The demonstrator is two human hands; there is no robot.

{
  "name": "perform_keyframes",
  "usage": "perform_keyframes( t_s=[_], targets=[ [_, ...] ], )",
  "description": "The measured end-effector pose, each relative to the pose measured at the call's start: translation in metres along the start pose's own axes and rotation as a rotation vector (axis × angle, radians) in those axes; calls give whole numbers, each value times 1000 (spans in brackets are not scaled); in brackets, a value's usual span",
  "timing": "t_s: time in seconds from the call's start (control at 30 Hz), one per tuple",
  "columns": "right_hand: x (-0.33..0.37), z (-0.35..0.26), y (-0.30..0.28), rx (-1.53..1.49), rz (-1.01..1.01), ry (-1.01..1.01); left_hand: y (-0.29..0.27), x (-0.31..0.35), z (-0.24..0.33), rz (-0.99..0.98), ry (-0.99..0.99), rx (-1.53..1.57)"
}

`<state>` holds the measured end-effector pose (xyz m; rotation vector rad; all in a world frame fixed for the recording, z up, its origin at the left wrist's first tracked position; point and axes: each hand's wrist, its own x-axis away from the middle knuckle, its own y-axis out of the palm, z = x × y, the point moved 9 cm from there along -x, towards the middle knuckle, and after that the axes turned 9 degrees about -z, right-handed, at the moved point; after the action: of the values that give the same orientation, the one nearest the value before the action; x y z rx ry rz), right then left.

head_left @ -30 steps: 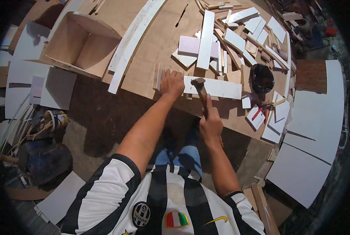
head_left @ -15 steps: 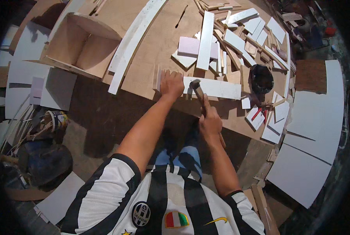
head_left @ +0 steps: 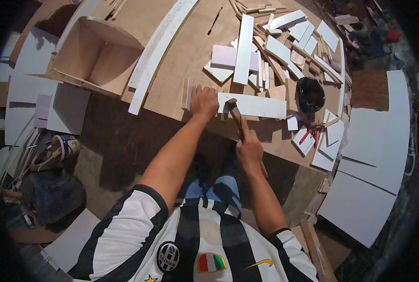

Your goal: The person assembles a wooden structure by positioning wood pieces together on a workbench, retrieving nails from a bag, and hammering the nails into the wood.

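A narrow white board (head_left: 261, 107) lies along the near edge of the wooden worktable, raised on pieces beneath it. My left hand (head_left: 204, 101) is closed over its left end, beside a short upright wooden piece (head_left: 186, 95). What the fingertips grip is partly hidden. My right hand (head_left: 249, 149) is wrapped round the handle of a hammer (head_left: 236, 117). The hammer's head is over the white board, just right of my left hand; I cannot tell whether it touches.
Long white strips (head_left: 160, 54) and an open wooden box (head_left: 94, 54) occupy the table's left. White and wooden offcuts (head_left: 279, 49) pile up at the far right, by a black bag-lined container (head_left: 311, 95) and red-handled pliers (head_left: 308, 136). Large white panels (head_left: 359, 188) stand right.
The hammer's head has come slightly lower, closer to the white board. My left hand keeps its place on the board's end. The whole view has shifted a little.
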<state>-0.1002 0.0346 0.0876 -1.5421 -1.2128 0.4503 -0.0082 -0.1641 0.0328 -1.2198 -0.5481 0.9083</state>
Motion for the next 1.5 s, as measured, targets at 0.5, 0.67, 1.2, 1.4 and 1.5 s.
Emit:
perform_keyframes(
  t_s=[0.5, 0.67, 1.2, 1.4, 1.5],
  targets=[
    [24, 104, 10, -107, 288, -244, 3, -6, -2, -148, -65, 29],
    [0, 139, 28, -25, 184, -176, 1, -11, -3, -144, -68, -2],
    [-70, 101, -20, -281, 78, -228, -39, -52, -19, -169, -164, 327],
    [-111, 21, -38, -1344, -444, 46, -32, -73, -11, -441, -155, 890],
    [-119, -13, -47, -1428, -507, -147, -45, -68, 0, -666, -285, 872]
  ],
)
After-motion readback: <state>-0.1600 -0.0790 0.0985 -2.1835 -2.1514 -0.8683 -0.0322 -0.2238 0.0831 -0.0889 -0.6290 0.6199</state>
